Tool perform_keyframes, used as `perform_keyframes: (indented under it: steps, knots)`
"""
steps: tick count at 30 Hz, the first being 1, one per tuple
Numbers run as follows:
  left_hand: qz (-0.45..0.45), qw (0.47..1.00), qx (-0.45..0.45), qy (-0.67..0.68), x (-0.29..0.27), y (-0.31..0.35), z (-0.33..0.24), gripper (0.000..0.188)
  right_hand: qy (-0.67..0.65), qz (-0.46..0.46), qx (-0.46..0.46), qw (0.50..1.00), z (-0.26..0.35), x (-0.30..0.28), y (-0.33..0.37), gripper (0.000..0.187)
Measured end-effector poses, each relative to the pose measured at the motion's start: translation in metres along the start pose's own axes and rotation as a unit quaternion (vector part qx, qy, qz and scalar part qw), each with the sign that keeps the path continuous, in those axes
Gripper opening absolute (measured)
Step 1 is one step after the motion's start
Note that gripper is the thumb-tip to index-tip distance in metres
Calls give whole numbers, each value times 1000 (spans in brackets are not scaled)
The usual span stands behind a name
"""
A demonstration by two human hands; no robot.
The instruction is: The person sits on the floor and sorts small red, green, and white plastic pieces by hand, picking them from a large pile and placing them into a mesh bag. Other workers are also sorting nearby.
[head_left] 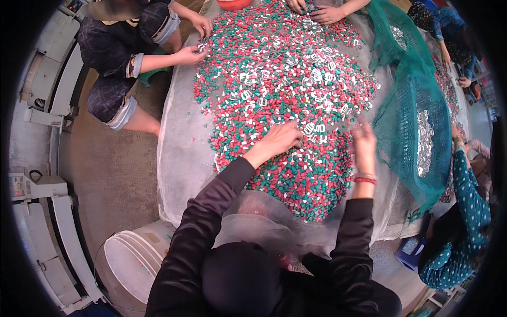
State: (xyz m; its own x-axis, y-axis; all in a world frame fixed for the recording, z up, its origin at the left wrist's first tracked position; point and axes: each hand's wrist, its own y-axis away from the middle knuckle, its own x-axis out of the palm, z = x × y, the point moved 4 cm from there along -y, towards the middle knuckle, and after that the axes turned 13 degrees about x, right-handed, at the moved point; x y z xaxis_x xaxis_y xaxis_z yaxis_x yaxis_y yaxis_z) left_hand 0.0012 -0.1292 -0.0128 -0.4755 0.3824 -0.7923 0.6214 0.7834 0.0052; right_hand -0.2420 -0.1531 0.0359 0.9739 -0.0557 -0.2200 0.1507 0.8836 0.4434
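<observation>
A wide heap of small red, green and white pellets [296, 179] covers the sheeted table in front of me. Shiny, slotted buckle-like pieces [313, 128] are scattered over it. My left hand [281, 139] rests low on the heap beside a cluster of these pieces, its fingers curled together; what they hold, if anything, is hidden. Toward the heap's right edge is my right hand [364, 143], with a red band at the wrist. Motion smears its fingers, so their grip does not show.
Teal mesh baskets draped with green netting [393, 127] stand to the right, holding shiny pieces [424, 142]. A white bucket [138, 261] lies tilted at lower left. Co-workers' hands [193, 55] work at the far left and far edge [328, 15]; others sit at right.
</observation>
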Motion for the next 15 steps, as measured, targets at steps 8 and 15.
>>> perform_keyframes:
  steps: [8,15]
  knots:
    - [-285,679,-111,667,-52,65,30,22,352,-92,-199,910,-71,98,-63,44]
    - [-239,798,-210,512,-42,71,45,18,344,70,-246,903,-60,139,0,34]
